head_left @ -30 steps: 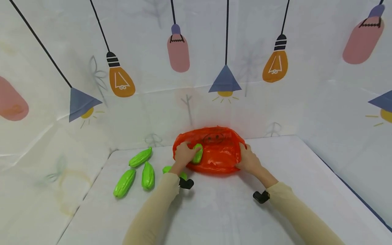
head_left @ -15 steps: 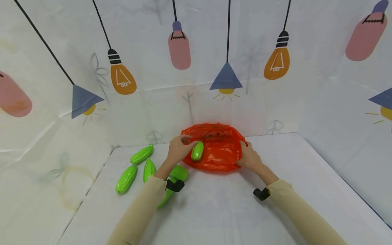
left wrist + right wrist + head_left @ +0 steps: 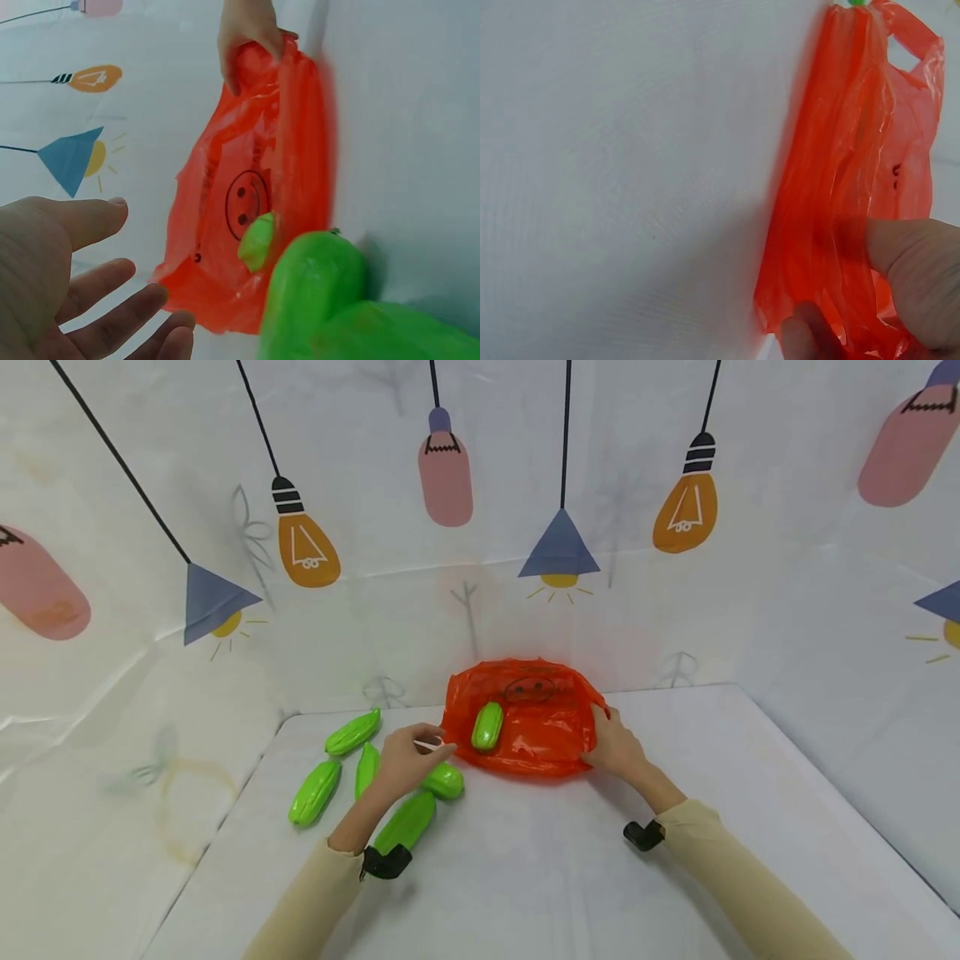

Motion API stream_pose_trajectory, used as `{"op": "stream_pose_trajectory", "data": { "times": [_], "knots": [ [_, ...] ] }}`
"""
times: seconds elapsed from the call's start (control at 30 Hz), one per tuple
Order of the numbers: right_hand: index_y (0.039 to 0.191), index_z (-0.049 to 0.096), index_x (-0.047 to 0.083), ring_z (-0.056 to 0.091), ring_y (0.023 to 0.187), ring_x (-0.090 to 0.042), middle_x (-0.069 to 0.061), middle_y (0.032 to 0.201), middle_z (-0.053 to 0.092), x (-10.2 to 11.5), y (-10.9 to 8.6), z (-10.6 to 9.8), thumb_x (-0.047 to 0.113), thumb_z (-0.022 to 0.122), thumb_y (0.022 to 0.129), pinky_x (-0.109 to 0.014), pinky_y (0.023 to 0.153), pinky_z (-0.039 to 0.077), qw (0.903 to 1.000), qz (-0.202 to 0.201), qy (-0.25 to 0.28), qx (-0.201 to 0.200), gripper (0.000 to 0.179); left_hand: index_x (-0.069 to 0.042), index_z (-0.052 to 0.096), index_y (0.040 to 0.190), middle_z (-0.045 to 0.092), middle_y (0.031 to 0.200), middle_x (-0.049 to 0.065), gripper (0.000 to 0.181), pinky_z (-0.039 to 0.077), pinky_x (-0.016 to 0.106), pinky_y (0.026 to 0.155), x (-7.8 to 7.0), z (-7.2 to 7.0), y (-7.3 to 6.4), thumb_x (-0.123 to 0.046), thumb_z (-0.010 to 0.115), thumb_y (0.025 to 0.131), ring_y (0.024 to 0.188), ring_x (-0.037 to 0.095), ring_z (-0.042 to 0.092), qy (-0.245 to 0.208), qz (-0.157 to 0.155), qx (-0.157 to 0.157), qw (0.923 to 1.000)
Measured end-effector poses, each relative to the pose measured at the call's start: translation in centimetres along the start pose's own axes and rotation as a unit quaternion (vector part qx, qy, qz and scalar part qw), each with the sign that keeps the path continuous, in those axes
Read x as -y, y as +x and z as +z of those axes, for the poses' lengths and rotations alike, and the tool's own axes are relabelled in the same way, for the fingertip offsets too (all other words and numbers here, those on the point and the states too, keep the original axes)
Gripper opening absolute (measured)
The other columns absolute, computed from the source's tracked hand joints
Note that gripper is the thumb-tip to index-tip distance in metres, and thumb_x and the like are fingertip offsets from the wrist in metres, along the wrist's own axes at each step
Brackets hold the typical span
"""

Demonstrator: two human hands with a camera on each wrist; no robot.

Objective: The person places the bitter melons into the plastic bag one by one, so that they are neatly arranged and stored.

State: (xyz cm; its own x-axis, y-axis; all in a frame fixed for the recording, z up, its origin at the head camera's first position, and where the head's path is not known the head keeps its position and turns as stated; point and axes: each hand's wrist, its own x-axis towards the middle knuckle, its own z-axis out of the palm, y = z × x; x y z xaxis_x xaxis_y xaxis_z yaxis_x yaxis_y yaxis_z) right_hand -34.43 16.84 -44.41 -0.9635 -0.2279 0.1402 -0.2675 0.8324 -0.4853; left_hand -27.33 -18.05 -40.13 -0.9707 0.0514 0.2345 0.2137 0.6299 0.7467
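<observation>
A red plastic carrier bag (image 3: 540, 743) with a drawn smiley face lies with its mouth spread toward me. One green ridged toy vegetable (image 3: 487, 727) rests in the bag's mouth; the left wrist view shows it (image 3: 256, 244) partly behind the red film. My left hand (image 3: 405, 762) hovers just left of the bag, holding nothing, its fingers (image 3: 124, 319) spread and relaxed. At the bag's right edge my right hand (image 3: 617, 747) grips the film; in the right wrist view thumb and fingers pinch the red plastic (image 3: 821, 172).
More green vegetables lie left of the bag: one at the back (image 3: 354, 732), one farther left (image 3: 315, 793), one partly behind my hand (image 3: 367, 767), one near the bag (image 3: 447, 782) and one near my wrist (image 3: 408, 821). A printed cloth wall (image 3: 480, 618) rises behind the white tabletop (image 3: 547, 868).
My left hand has let go of the green vegetable in the bag's mouth and drawn back left, out of the bag. The right hand keeps its grip on the bag's edge.
</observation>
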Motion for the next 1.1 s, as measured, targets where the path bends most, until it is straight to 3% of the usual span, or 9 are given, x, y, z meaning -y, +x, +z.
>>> {"op": "stream_pose_trajectory", "data": {
  "times": [0.13,0.5,0.73,0.93,1.1],
  "knots": [
    [0.146,0.024,-0.005,0.058,0.092,-0.048,-0.035,0.141,0.028,-0.2,-0.1,0.2,0.019,0.075,0.080,-0.062,0.080,0.049,1.0000,0.006,0.002,0.004,0.087,-0.009,0.071,0.110,0.068,0.101,0.003,0.034,0.055,0.032,0.070,1.2,-0.6,-2.2,-0.031,0.077,0.085,0.086,0.019,0.065,0.016,-0.017,0.019,0.9996],
    [0.146,0.025,-0.005,0.059,0.088,-0.046,-0.035,0.140,0.029,0.0,0.1,0.1,0.021,0.073,0.081,-0.063,0.079,0.049,0.9999,-0.012,0.011,0.000,0.085,-0.011,0.066,0.121,0.067,0.110,0.010,0.047,0.053,0.042,0.079,3.7,-2.8,-8.1,-0.029,0.081,0.080,0.094,0.029,0.066,0.090,0.008,0.015,0.9958],
    [0.147,0.025,-0.005,0.059,0.090,-0.048,-0.035,0.141,0.029,0.1,0.1,-0.1,0.020,0.073,0.082,-0.063,0.080,0.048,1.0000,-0.006,0.007,-0.001,0.084,-0.012,0.064,0.125,0.066,0.114,0.010,0.055,0.054,0.038,0.077,4.4,-3.4,-9.8,-0.035,0.082,0.078,0.094,0.026,0.065,0.110,-0.011,0.028,0.9934],
    [0.147,0.024,-0.004,0.058,0.092,-0.049,-0.035,0.142,0.028,0.1,0.1,0.1,0.021,0.074,0.081,-0.064,0.081,0.047,1.0000,0.001,0.006,0.005,0.086,-0.014,0.062,0.128,0.065,0.114,0.008,0.063,0.054,0.033,0.071,5.5,-3.3,-10.9,-0.038,0.084,0.074,0.091,0.023,0.066,0.085,-0.051,0.045,0.9941],
    [0.147,0.023,-0.004,0.057,0.095,-0.049,-0.035,0.142,0.028,-0.1,0.0,0.3,0.019,0.075,0.080,-0.063,0.081,0.048,1.0000,0.000,0.007,0.002,0.088,-0.013,0.060,0.130,0.064,0.114,0.008,0.066,0.054,0.030,0.068,6.2,-2.8,-11.2,-0.035,0.085,0.073,0.087,0.019,0.066,0.067,-0.052,0.054,0.9950]
  ]
}}
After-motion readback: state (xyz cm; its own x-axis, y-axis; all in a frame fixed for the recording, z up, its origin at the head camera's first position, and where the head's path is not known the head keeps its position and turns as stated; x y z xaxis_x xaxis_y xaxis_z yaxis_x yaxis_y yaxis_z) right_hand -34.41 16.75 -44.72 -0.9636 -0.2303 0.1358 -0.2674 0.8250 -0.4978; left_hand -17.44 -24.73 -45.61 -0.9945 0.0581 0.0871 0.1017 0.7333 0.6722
